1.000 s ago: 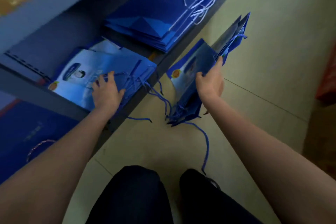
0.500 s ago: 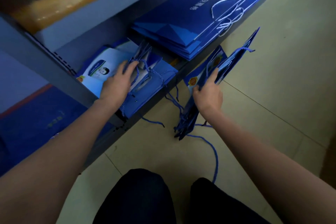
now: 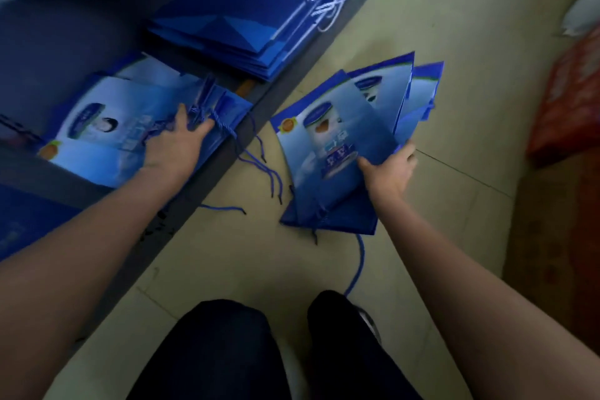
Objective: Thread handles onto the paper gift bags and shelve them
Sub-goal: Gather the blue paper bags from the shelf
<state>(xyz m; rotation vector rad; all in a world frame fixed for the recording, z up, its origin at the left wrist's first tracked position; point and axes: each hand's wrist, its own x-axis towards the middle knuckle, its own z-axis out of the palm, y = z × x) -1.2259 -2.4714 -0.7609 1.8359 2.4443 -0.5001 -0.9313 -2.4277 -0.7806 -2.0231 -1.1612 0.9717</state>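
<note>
Pale tiled floor [image 3: 438, 26] with dark grout lines; red patterned sack [image 3: 571, 97] at the far right, a white bundle [image 3: 584, 10] beyond it; dark trouser legs [image 3: 220, 354] near, at bottom centre

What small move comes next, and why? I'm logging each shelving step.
Probably swing the fanned bags in the right hand leftward onto the shelf pile. They hang over the floor beside the shelf, while the left hand rests flat on that pile, seemingly steadying it.
</note>
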